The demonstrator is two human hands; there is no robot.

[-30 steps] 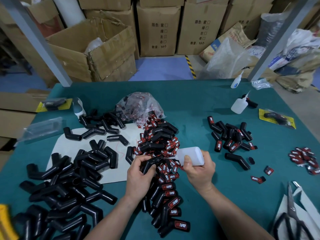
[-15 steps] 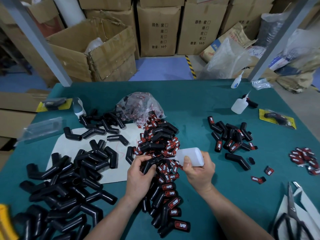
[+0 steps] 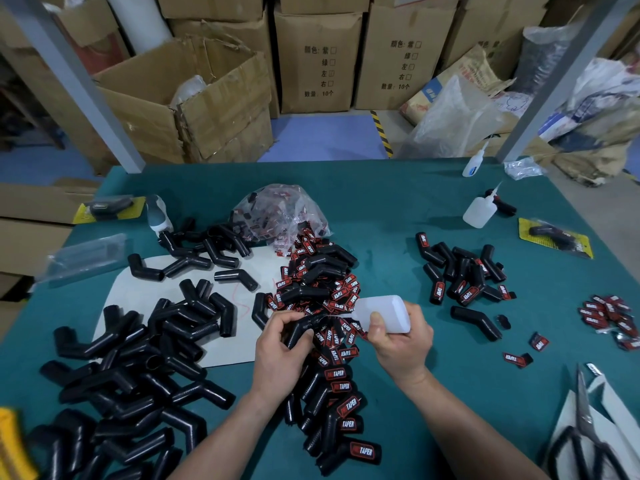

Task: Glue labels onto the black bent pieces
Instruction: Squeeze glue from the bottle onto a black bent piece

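1. the left hand (image 3: 277, 348) is gripping one black bent piece (image 3: 298, 336), fingers curled round it, just above the tabletop (image 3: 381, 209) in front of the person.
2. the right hand (image 3: 403, 341) is clasping a white glue bottle (image 3: 382, 311), tipped sideways. its nozzle is pointing at the piece; whether it is touching, i cannot tell.
3. i am thinking the glue step is in hand, and the label is not yet going on this piece.
4. the next move is asking for one label from the red labels pile (image 3: 332, 296) just behind the hands, pressed straight on the wet spot.
5. finished pieces (image 3: 341, 403) are lying between the arms; bare pieces (image 3: 138, 358) are waiting at the left.
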